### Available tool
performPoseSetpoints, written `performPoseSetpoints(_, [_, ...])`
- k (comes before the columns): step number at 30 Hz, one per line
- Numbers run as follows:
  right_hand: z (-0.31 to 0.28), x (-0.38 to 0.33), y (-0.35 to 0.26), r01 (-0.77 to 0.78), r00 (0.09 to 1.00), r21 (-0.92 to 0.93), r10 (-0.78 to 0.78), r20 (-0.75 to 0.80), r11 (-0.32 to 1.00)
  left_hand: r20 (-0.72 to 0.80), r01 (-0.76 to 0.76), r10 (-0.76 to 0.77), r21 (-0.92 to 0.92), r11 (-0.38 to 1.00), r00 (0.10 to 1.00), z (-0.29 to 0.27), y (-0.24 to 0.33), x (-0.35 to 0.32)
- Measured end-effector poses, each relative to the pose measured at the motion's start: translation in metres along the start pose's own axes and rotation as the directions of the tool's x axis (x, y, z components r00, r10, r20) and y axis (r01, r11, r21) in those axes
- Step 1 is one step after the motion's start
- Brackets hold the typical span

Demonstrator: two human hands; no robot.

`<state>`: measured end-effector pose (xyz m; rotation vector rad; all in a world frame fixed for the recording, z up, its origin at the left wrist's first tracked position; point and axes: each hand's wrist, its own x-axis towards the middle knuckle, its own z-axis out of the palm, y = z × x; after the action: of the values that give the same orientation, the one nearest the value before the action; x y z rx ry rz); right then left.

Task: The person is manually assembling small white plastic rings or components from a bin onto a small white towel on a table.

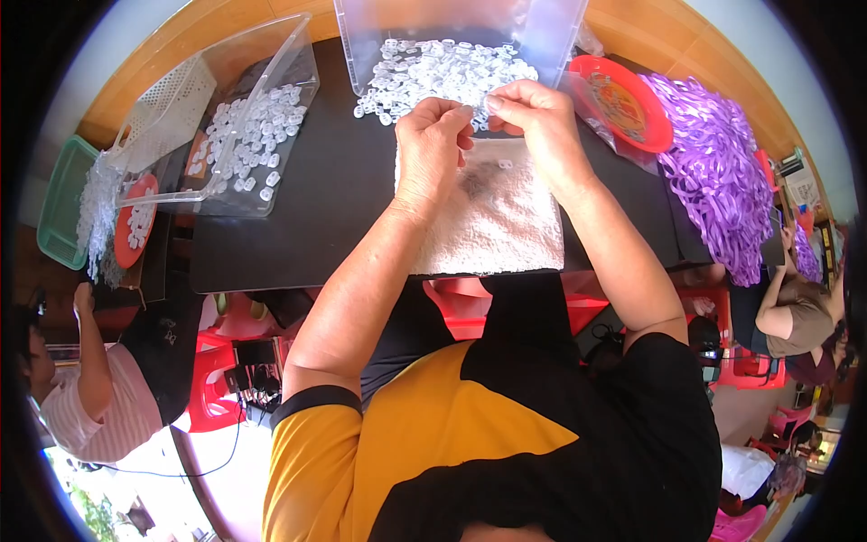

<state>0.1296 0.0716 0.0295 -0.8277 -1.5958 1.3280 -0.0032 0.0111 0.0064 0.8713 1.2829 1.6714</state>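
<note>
Black tabletop (334, 190) spreads under my hands, edged by pale wood. Just beyond my fingertips a clear plastic bin (542, 36) holds a heap of small white plastic pieces (442, 72), flat and glossy, spilling toward me. My left hand (432, 149) and right hand (533, 117) meet above the bin's near edge, fingertips pinched together on one small white piece (479, 110); most of it is hidden between them. Below my fingers lies a white terry towel (492, 212), nubbly, with a dark smudge and one stray piece on it. Left of my left hand a second clear bin (271, 54) sits tilted, holding more of the same pieces. Farther left lie a white perforated basket (167, 108) and a green tray (59, 199). Right of my right hand sits a red round plate (623, 99) inside clear plastic, then a pile of purple ribbon loops (713, 172). Another person's arm (90, 352) shows at lower left, another's at right.
</note>
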Motion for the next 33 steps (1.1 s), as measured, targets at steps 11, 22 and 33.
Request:
performPoseSetpoints(11, [-0.010, 0.006, 0.000, -0.064, 0.993, -0.015, 0.065, 0.101, 0.998, -0.006, -0.044, 0.044, 0.043, 0.998, 0.999, 0.002, 0.001, -0.001])
performPoseSetpoints(22, [-0.012, 0.001, 0.005, -0.048, 0.997, 0.064, 0.044, 0.066, 0.997, 0.016, -0.051, 0.051, 0.034, 0.998, 0.999, 0.003, 0.000, -0.002])
performPoseSetpoints(33, [-0.008, -0.002, 0.006, -0.046, 0.997, 0.114, 0.038, 0.070, 0.992, 0.036, -0.066, 0.062, 0.112, 0.991, 0.997, 0.006, -0.003, -0.004])
